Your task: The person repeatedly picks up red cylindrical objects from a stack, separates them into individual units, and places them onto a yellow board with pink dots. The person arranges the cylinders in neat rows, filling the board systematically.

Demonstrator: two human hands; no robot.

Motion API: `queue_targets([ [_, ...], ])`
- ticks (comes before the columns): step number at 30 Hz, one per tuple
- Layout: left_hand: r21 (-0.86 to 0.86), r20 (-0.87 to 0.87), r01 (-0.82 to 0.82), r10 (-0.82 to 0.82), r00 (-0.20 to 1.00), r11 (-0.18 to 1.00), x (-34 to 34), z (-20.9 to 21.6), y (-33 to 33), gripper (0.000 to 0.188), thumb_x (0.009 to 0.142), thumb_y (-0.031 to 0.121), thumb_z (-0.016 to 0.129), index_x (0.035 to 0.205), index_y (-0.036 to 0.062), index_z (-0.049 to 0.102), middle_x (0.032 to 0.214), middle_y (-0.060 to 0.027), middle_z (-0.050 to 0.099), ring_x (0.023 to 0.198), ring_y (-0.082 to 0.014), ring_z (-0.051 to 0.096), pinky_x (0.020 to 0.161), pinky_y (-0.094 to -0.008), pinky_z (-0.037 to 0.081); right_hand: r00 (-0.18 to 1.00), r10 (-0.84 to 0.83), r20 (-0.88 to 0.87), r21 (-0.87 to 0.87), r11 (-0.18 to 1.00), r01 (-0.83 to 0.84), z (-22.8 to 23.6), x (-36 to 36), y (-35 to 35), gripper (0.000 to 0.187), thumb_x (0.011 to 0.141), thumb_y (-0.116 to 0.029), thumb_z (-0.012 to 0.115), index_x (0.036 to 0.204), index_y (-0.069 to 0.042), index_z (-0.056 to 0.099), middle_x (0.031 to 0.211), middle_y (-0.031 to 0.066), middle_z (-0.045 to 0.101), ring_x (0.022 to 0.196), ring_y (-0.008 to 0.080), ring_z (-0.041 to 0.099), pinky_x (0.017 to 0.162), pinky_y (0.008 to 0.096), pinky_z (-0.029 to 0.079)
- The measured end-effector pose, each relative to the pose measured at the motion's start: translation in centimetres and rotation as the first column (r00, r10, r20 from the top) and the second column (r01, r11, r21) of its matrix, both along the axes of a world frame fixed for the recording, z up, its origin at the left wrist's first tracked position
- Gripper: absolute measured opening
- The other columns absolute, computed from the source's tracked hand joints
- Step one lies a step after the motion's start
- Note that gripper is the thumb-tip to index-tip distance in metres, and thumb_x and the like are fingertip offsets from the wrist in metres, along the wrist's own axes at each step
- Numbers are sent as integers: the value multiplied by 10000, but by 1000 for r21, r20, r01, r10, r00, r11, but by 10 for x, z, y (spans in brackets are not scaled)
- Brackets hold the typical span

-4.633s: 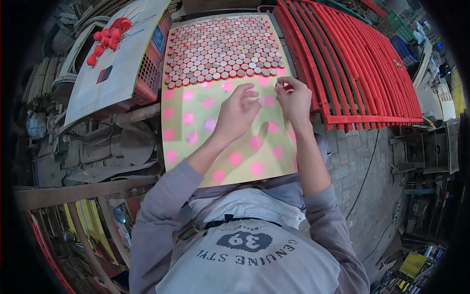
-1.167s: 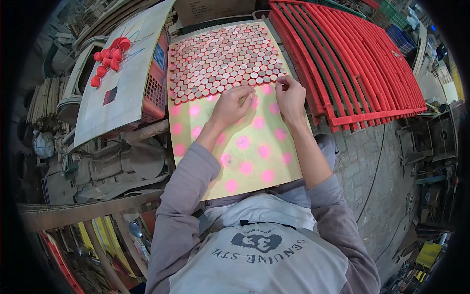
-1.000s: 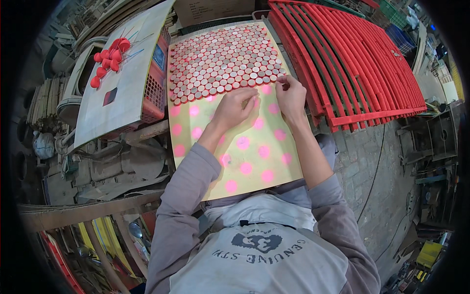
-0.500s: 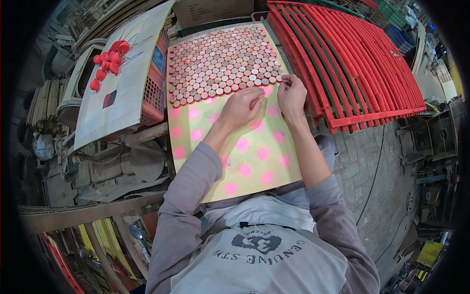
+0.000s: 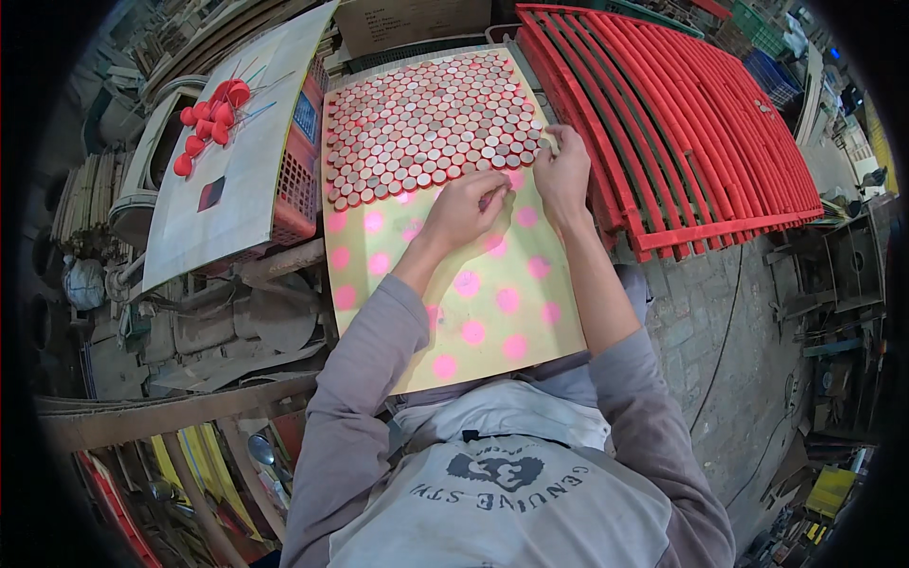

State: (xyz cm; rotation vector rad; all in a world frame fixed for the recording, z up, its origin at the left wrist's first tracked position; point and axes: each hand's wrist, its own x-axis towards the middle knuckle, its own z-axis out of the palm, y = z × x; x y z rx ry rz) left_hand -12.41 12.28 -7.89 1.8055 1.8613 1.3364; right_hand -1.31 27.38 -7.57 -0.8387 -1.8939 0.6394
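Many small round discs (image 5: 426, 123) with pale tops and red rims lie packed in rows over the far half of a pale yellow board (image 5: 407, 284). Bare board with pink spots shows on its near half. My left hand (image 5: 466, 210) is closed just below the nearest row, its fingers curled over a bit of red that is mostly hidden. At the right end of the rows, my right hand (image 5: 564, 180) pinches a small pale disc (image 5: 548, 141) between thumb and fingertips, over the board's right edge.
To the right stands a rack of red slats (image 5: 677, 123). On the left, a white panel (image 5: 222, 204) carries red rounded pieces (image 5: 216, 115) on thin sticks, above a pink crate (image 5: 296, 185). A cardboard box (image 5: 412, 24) sits behind the board. A wooden rail (image 5: 180, 417) runs at lower left.
My right hand has shifted slightly up and away from the end of the nearest row, with a pale disc now showing in its fingertips. My left hand stays almost in place.
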Motion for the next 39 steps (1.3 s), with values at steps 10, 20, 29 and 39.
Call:
queue_targets([
  [10, 178, -215, -21, 60, 975, 984, 6, -10, 7, 221, 873, 46, 630, 1081, -17, 671, 1077, -144, 687, 982, -318, 653, 871, -379, 538, 952, -19, 307, -140, 988, 65, 11, -57, 53, 430, 841, -38, 552, 1265, 29, 537, 1164, 269, 635, 1094, 440, 595, 967, 503, 467],
  [20, 162, -242, 9, 31, 970, 987, 5, -7, 6, 262, 823, 24, 632, 1080, -21, 658, 1100, -158, 673, 1054, -331, 622, 918, -400, 512, 947, -16, 320, -77, 996, 42, -1, -56, 54, 382, 816, -14, 546, 1191, 39, 594, 1136, 250, 670, 1078, 442, 592, 959, 501, 467],
  [29, 153, -273, 9, 33, 961, 988, 5, -8, 7, 276, 829, 32, 631, 1101, -13, 653, 1124, -156, 665, 1062, -325, 625, 939, -400, 506, 964, 20, 265, -104, 995, 8, -2, -51, 55, 408, 760, 41, 562, 1166, 44, 599, 1080, 273, 671, 1045, 450, 602, 946, 503, 476],
  [39, 167, -282, 11, 37, 959, 986, 5, -11, 9, 284, 820, 29, 629, 1100, -18, 651, 1114, -159, 663, 1058, -323, 623, 937, -400, 506, 978, -15, 209, -38, 999, 24, -6, -49, 55, 427, 745, 49, 581, 1172, 59, 572, 1026, 301, 666, 1014, 454, 634, 912, 496, 499],
])
